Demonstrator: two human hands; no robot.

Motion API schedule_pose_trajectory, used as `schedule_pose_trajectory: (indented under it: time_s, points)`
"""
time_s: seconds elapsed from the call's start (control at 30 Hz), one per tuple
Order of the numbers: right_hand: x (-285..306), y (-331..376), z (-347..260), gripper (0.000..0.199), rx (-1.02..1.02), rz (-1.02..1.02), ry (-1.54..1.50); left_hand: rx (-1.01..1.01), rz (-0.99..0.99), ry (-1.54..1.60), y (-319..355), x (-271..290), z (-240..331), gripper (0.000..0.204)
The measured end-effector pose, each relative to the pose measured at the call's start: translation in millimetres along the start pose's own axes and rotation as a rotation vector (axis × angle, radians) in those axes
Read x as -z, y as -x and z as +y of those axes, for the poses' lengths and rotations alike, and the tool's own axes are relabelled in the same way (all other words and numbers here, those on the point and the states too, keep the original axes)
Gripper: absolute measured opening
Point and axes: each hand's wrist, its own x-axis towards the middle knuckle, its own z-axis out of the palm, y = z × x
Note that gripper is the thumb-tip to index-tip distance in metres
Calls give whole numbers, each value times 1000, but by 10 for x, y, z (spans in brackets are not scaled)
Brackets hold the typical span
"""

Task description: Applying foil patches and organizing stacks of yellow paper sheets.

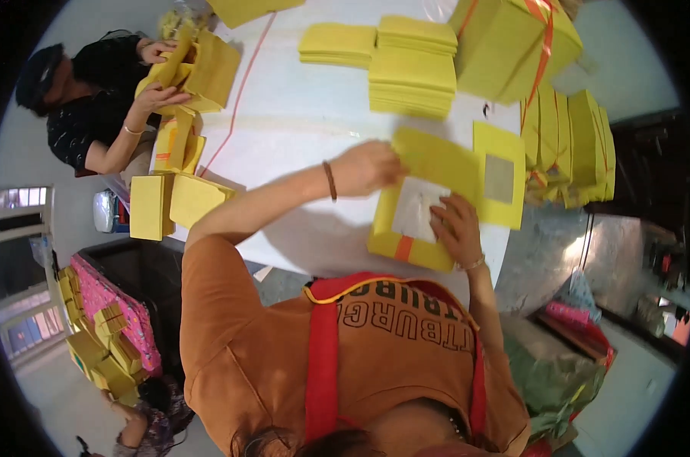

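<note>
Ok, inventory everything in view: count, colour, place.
Table: one, white, centre.
Packet: one, yellow with white panel, table's near right.
Panelled piece: one, yellow and grey, beside the packet.
Flat stacks: about three, yellow, far table.
Strapped bundle: one, yellow, table's far right.
Tied packs: several, yellow, right.
Other packs: several, yellow, left.
Cloth: one, pink, lower left.
Bag: one, green, lower right.
Other people: two, dark clothing, left.
Left hand: one, brown wristband, packet's left edge.
Right hand: one, pale bracelet, on the packet.

Around the white table (299, 103), a co-worker in black (78, 128) is at its left edge, a pink patterned cloth (124, 316) lies off its lower-left corner, and a green sack (550, 369) sits off its lower-right.
</note>
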Motion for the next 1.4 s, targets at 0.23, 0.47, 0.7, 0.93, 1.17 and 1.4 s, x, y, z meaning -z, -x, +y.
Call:
schedule_pose_trajectory:
  time_s: [0.23,0.47,0.7,0.93,1.17,1.4]
  points:
    - [-27,-49,59,22,9,37,-151,97,-10,-55,282,-140,948,56]
    - [-56,14,111,17,-72,-12,-255,-2,8,-15,333,-190,979,40]
    - [-45,62,242,32,-101,-52,-496,178,30,227,322,-181,913,11]
    - [-27,31,287,37,-146,-63,-591,114,52,220,338,-188,922,9]
    - [57,51,159,39,-319,103,-960,5,58,65,415,-223,1061,16]
    - [-31,3,77,47,-155,211,-697,34,92,44,421,-244,1084,16]
